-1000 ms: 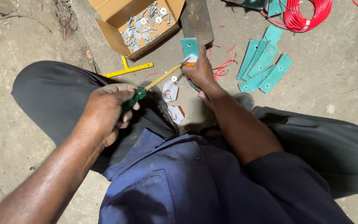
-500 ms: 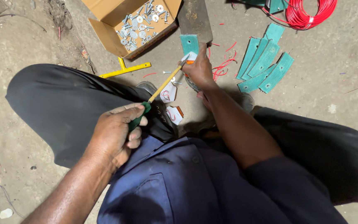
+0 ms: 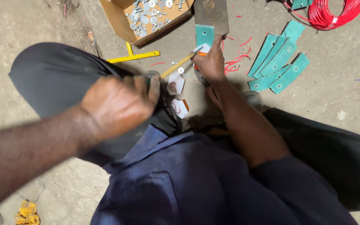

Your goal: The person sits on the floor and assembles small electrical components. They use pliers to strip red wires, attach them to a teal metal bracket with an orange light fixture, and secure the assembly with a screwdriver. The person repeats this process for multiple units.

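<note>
The left hand (image 3: 119,102) is closed in a fist around the handle of a screwdriver (image 3: 180,63), whose yellow shaft runs up and to the right to the right hand (image 3: 210,62). The handle itself is hidden inside the fist. The right hand is curled over a small part on the concrete floor (image 3: 346,83), its fingers closed on the spot where the screwdriver tip meets it; what it pinches is too covered to identify. A teal plate (image 3: 205,35) lies just above the right hand, touching it, with a dark metal plate (image 3: 211,14) beyond. Two small white pieces (image 3: 176,85) lie between the hands, beside the knee. A cardboard box (image 3: 119,18) of bolts and washers stands at the top, with a yellow T-shaped tool (image 3: 134,55) just below it. A fan of teal strips (image 3: 278,62) lies to the right, red wire offcuts (image 3: 234,64) near the right hand, and a red wire coil (image 3: 338,14) in the top right corner.
</note>
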Available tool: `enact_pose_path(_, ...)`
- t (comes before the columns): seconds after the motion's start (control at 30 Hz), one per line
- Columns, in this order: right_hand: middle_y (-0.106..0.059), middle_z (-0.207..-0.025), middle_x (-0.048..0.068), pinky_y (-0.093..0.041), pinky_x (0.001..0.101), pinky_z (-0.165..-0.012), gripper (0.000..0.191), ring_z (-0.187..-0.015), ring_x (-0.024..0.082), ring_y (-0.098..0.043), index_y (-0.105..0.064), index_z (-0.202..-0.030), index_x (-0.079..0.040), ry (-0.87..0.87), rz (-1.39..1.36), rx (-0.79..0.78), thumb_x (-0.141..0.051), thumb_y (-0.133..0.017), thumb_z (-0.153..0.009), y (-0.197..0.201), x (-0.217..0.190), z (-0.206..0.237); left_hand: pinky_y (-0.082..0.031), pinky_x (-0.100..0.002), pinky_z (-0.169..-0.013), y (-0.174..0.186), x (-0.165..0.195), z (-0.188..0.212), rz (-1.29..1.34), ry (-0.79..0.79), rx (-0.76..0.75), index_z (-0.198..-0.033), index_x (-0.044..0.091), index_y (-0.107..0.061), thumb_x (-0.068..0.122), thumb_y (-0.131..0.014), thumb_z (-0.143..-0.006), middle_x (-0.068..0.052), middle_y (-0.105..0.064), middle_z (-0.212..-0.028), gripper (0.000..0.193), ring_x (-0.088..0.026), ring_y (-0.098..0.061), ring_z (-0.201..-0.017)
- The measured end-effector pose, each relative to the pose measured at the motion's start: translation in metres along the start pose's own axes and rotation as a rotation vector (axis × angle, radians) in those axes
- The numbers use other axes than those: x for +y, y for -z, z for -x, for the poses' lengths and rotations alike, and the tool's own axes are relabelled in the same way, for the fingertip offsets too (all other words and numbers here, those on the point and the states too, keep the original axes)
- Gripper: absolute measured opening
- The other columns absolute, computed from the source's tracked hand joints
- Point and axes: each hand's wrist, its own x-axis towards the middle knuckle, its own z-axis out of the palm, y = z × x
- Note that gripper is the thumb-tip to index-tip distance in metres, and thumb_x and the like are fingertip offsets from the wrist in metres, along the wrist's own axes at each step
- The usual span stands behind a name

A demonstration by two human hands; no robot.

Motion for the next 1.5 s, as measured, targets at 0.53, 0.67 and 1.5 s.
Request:
enact_pose_path(0.53,-0.071,-0.105,0.025,-0.054,0.0513,-0.084,0.078,-0.097,0.044,-0.072,-0.031,-0.131,-0.008,-0.128,0.123,-0.048,-0.029,-0.084,-0.078,0.005,-0.02,0.002,-0.053,-0.036,-0.052,-0.041,0.04,0.006,1.808,0.993,0.274,-0.112,0.003,-0.071,0.011,-0.071,-0.087,-0.011,-0.069,-0.079,0.026,-0.024,-0.068,-0.063)
enact_pose_path(0.67,-0.069,-0.108,0.025,-0.054,0.052,-0.083,0.08,-0.097,0.045,-0.07,-0.03,-0.13,-0.008,-0.126,0.149,-0.039,-0.029,-0.086,-0.077,0.005,-0.012,-0.004,-0.054,-0.036,-0.053,-0.028,0.035,0.001,1.164,0.662,0.436,-0.11,0.003,-0.071,0.011,-0.072,-0.087,-0.011,-0.069,-0.079,0.024,-0.024,-0.068,-0.064)
enact_pose_path(1.5,-0.069,-0.108,0.027,-0.052,0.0525,-0.087,0.079,-0.101,0.047,-0.068,-0.032,-0.129,-0.005,-0.109,0.218,-0.063,-0.03,-0.087,-0.078,0.005,-0.014,-0.002,-0.055,-0.04,-0.057,-0.013,0.026,0.004,0.89,0.414,0.581,-0.097,0.002,-0.075,0.01,-0.073,-0.088,-0.011,-0.071,-0.08,0.013,-0.026,-0.069,-0.068)
